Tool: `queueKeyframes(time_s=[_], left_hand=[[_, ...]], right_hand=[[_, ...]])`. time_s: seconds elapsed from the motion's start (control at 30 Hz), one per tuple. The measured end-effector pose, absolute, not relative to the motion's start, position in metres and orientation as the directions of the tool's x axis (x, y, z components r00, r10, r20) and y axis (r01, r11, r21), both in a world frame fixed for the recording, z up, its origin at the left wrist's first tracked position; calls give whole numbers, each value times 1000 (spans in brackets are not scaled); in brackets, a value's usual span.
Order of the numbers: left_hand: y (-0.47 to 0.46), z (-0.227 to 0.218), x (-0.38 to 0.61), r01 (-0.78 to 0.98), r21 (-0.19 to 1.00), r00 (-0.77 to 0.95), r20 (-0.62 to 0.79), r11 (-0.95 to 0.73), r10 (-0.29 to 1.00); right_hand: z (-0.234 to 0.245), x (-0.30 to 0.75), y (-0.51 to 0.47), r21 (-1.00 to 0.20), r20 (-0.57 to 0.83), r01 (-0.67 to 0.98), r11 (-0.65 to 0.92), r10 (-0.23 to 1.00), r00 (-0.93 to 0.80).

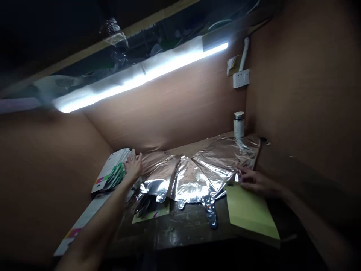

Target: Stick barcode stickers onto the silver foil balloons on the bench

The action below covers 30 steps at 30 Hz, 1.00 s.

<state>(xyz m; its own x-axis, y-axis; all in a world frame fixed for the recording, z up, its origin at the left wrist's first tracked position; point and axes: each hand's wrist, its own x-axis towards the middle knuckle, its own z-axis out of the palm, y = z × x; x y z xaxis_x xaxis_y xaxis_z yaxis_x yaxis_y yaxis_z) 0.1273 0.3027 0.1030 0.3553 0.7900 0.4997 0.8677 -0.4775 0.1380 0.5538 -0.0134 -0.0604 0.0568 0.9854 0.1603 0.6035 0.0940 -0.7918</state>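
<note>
My left hand [134, 164] reaches to the far left, its fingers spread at the edge of a stack of white packets with green parts [116, 171]. On the right, my right hand [252, 181] has its thumb and fingers closed at the top edge of a yellow-green sheet [251, 210], which slants down toward the front of the table. Its fingertips also lie by the edge of a wide, shiny silver foil balloon [188, 177], spread flat and creased across the table. A narrow tail of the foil [211, 216] points toward me.
Another yellow sheet [162, 216] lies partly under the foil, beside a dark bundle [142, 205]. White printed sheets [84, 218] lie along the left. A white jar [238, 125] stands at the back right, below a wall socket [241, 78]. A bright tube light [146, 75] hangs overhead.
</note>
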Motion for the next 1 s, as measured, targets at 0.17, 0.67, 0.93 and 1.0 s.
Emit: queueKeyframes(time_s=[0.17, 0.67, 0.93, 1.0], left_hand=[[205, 67, 183, 308, 660, 654, 376, -685, 657], [108, -15, 198, 80, 967, 696, 120, -242, 708], [108, -26, 181, 69, 998, 689, -36, -16, 724], [110, -32, 174, 81, 996, 677, -71, 22, 733]], right_hand=[[1, 497, -53, -919, 54, 393, 31, 997, 46], [-21, 359, -8, -304, 540, 947, 102, 837, 83], [-55, 323, 6, -387, 623, 892, 233, 779, 67], [-55, 319, 3, -504, 612, 825, 255, 780, 133]])
